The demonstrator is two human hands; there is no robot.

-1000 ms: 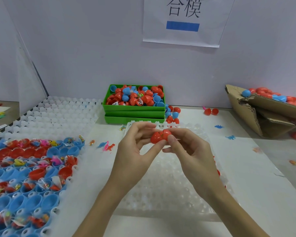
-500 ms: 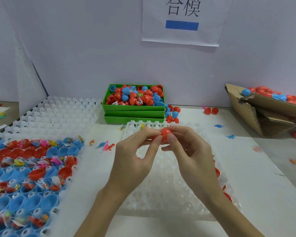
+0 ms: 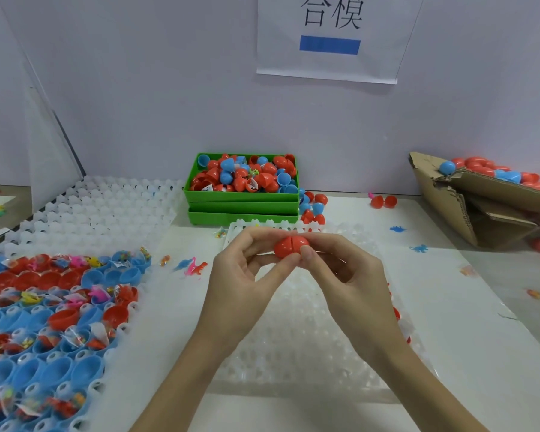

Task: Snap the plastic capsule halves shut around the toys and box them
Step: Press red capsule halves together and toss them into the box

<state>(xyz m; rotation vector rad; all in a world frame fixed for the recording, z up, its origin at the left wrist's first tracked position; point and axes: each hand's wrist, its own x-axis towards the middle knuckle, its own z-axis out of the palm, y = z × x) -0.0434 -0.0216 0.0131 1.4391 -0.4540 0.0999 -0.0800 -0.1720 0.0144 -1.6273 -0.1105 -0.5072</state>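
Both hands held one red capsule (image 3: 290, 245) above the clear tray (image 3: 296, 344) — left hand (image 3: 243, 275) and right hand (image 3: 345, 275) each pinched an end between thumb and fingers. The halves met at a visible seam. A green box (image 3: 242, 198) of capsule halves stood behind; a cardboard box (image 3: 455, 207) sat far right.

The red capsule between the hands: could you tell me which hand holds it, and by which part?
Both. The left hand pinches the red capsule by its left half, the right hand by its right half.
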